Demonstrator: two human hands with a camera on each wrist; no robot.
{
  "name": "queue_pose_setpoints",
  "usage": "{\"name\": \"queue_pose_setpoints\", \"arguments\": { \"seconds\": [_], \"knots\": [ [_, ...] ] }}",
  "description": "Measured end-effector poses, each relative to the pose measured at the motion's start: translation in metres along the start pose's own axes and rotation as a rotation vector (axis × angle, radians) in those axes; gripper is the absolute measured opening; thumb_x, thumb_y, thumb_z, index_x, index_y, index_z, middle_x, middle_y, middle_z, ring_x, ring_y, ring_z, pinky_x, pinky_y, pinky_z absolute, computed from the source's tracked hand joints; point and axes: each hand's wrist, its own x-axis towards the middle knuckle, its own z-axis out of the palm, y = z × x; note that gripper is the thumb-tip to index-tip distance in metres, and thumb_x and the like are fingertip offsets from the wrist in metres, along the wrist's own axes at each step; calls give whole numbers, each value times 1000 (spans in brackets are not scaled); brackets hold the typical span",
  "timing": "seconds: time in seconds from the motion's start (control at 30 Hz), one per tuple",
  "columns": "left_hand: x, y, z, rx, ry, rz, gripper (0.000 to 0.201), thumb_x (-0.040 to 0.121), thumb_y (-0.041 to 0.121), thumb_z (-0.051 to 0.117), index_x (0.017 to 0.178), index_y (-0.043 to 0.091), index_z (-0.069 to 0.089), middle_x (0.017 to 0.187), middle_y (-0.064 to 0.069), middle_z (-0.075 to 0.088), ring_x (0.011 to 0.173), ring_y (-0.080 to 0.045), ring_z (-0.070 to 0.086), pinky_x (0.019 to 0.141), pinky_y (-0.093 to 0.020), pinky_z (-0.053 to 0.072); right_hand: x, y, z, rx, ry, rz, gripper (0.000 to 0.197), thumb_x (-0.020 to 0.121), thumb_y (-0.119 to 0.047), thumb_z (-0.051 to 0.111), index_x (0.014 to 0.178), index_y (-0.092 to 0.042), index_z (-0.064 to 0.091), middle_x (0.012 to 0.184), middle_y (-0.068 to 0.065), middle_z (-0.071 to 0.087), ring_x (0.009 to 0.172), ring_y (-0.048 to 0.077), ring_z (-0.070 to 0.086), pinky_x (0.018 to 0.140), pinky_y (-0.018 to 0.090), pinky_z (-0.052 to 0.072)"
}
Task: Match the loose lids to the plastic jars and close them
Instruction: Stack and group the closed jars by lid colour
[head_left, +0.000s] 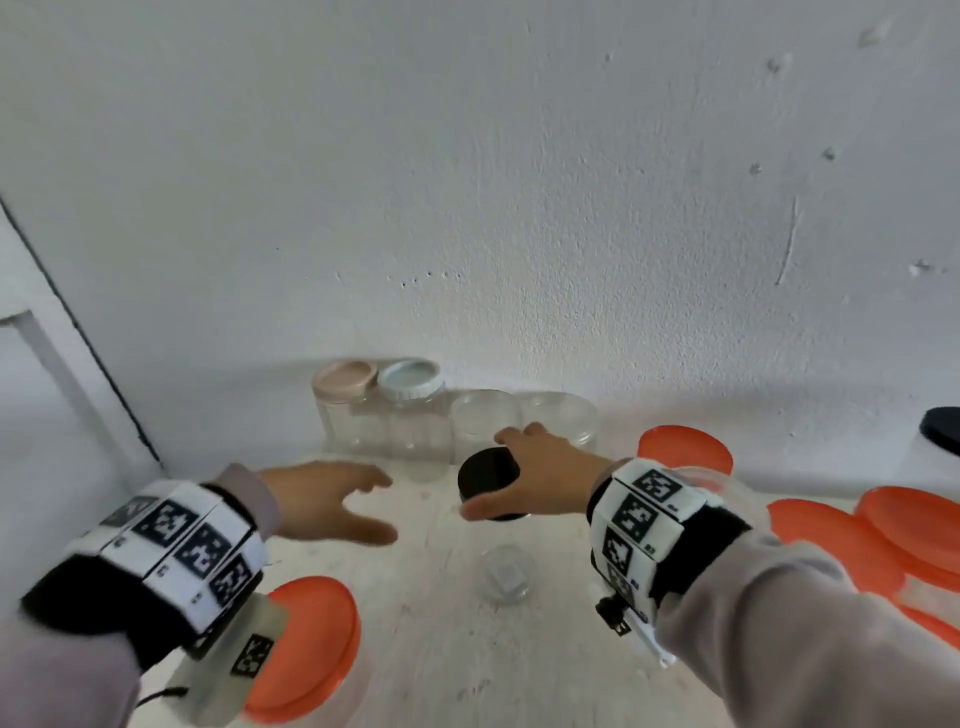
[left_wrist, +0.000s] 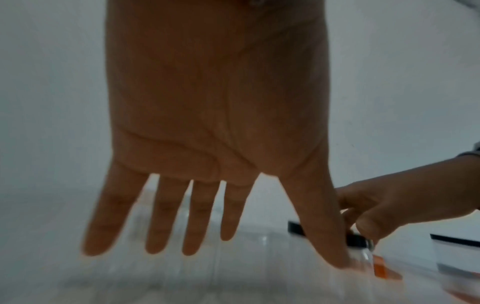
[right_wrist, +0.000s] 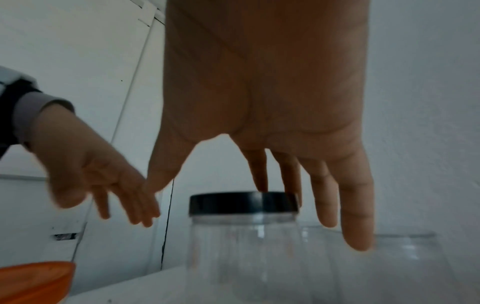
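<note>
A clear plastic jar with a round black lid (head_left: 488, 477) stands in the middle of the white table (head_left: 441, 649), and everything else sits around it. The right hand (head_left: 540, 478) is spread over the black lid — in the right wrist view two fingers (right_wrist: 259, 170) reach down behind the lid's back edge, while the other fingers and the thumb hang straight and loose. Whether the hand truly grips the lid cannot be told.

The left hand (head_left: 322, 499) is just to the left of that jar, flat and wide with straight fingers, holding nothing. In the left wrist view its thumb (left_wrist: 319, 226) lies in front of the jar's side.

Behind the jar, by the white wall (head_left: 519, 182), stands a row of clear jars: one with a pink lid (head_left: 345, 380), one with a pale blue lid (head_left: 410, 379), and two open clear jars (head_left: 519, 421) with no lids. In front of the black-lidded jar lies a small clear round piece (head_left: 506, 571). To its right are jars with orange lids (head_left: 841, 545), and one orange-lidded jar (head_left: 306, 644) stands near the left wrist.
</note>
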Motion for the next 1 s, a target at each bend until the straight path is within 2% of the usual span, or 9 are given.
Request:
{"name": "queue_pose_setpoints", "arguments": {
  "seconds": [0.13, 0.27, 0.4, 0.47, 0.6, 0.7, 0.83, 0.9, 1.0],
  "knots": [
    [-21, -20, 53, 44, -140, -158, 100, 73, 71, 59, 150, 31, 8, 157, 6, 14, 141, -14, 25, 115, -34, 25, -20, -5, 21, 53, 101, 9, 85, 77, -51, 71, 142, -17, 28, 133, 7, 32, 122, 33, 43, 98, 42, 44],
    [-35, -26, 82, -71, -81, -244, 104, 71, 71, 62, 150, 31, 7, 156, 3, 12, 139, -21, 28, 112, -40, 32, -45, -3, 33, 141, 210, 23, 81, 79, -44, 70, 142, -15, 29, 132, 7, 30, 120, 31, 42, 98, 39, 44],
    [-47, -21, 93, -120, -28, -291, 119, 62, 76, 65, 150, 32, -2, 157, 0, 6, 140, -24, 25, 112, -43, 31, -81, 3, 43, 236, 279, 4, 81, 77, -45, 72, 141, -19, 31, 130, 4, 33, 120, 26, 40, 101, 36, 41],
    [-51, -13, 95, -123, 12, -289, 122, 59, 75, 67, 150, 31, -1, 155, 0, 9, 139, -25, 27, 111, -43, 32, -104, 10, 48, 293, 318, -7, 83, 76, -46, 73, 143, -21, 31, 131, 1, 33, 120, 22, 40, 102, 33, 41],
    [-53, 16, 97, -173, 162, -222, 113, 59, 69, 72, 147, 26, 14, 148, 0, 24, 132, -24, 36, 105, -39, 39, -155, 31, 57, 399, 390, -17, 85, 74, -49, 75, 143, -26, 32, 127, -10, 30, 117, 12, 40, 98, 22, 39],
    [-53, 48, 99, -192, 208, -120, 110, 61, 68, 72, 146, 25, 17, 148, 0, 23, 132, -23, 35, 106, -38, 37, -199, 55, 62, 446, 447, -4, 84, 71, -51, 75, 142, -30, 35, 124, -17, 32, 114, 4, 41, 91, 13, 38],
    [-57, 97, 102, -191, 179, 79, 111, 62, 67, 72, 148, 32, 12, 146, 8, 17, 132, -18, 32, 106, -33, 37, -262, 93, 63, 518, 547, 43, 82, 62, -61, 75, 134, -37, 42, 117, -28, 36, 107, -6, 45, 82, 12, 48],
    [-59, 125, 105, -203, 167, 168, 110, 60, 67, 73, 147, 37, 11, 143, 10, 16, 130, -17, 32, 102, -31, 40, -296, 114, 62, 533, 617, 99, 80, 56, -64, 74, 127, -40, 45, 115, -28, 40, 104, -7, 48, 79, 15, 50],
    [-58, 168, 109, -201, 144, 265, 110, 60, 67, 73, 146, 39, 10, 140, 11, 14, 128, -18, 32, 102, -32, 41, -343, 148, 59, 544, 741, 203, 68, 61, -40, 84, 121, -36, 53, 114, -20, 46, 101, -9, 49, 76, 18, 49]
  ]
}}
